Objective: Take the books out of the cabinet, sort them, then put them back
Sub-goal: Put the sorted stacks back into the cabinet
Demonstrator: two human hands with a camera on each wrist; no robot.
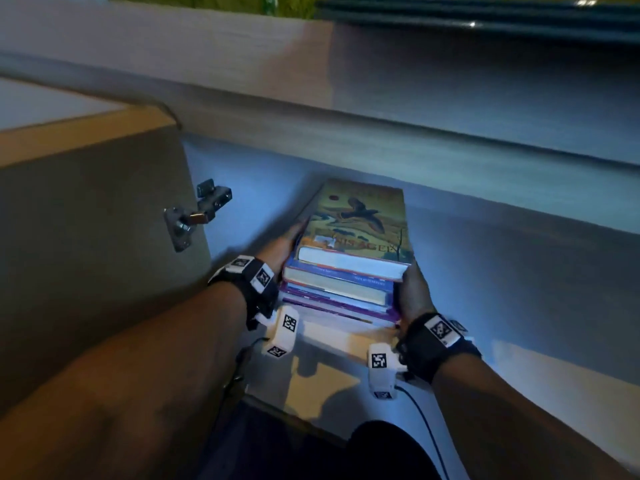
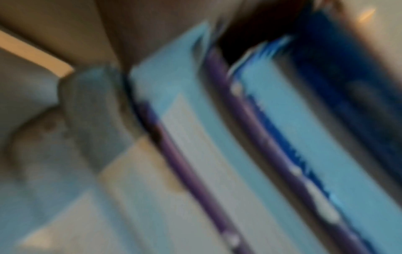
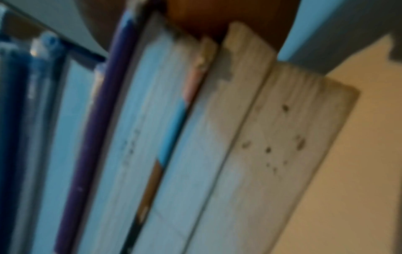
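A stack of several books (image 1: pixel 341 289) lies flat at the front of the cabinet shelf (image 1: pixel 502 271). The top book (image 1: pixel 360 216) has a yellow cover with a flying bird. Below it are blue and purple covers with pale page edges. My left hand (image 1: pixel 292 237) grips the stack's left side, and my right hand (image 1: pixel 412 289) grips its near right corner. Both wrist views are blurred. The left wrist view shows purple and blue covers of the books (image 2: pixel 250 137) close up. The right wrist view shows the books' page edges (image 3: pixel 239 137).
The open cabinet door (image 1: pixel 86 220) stands at the left, close to my left forearm, with its metal hinge (image 1: pixel 194 216) jutting towards the stack. The cabinet top (image 1: pixel 450 81) overhangs the shelf. A cable (image 1: pixel 429 431) trails from my right wrist.
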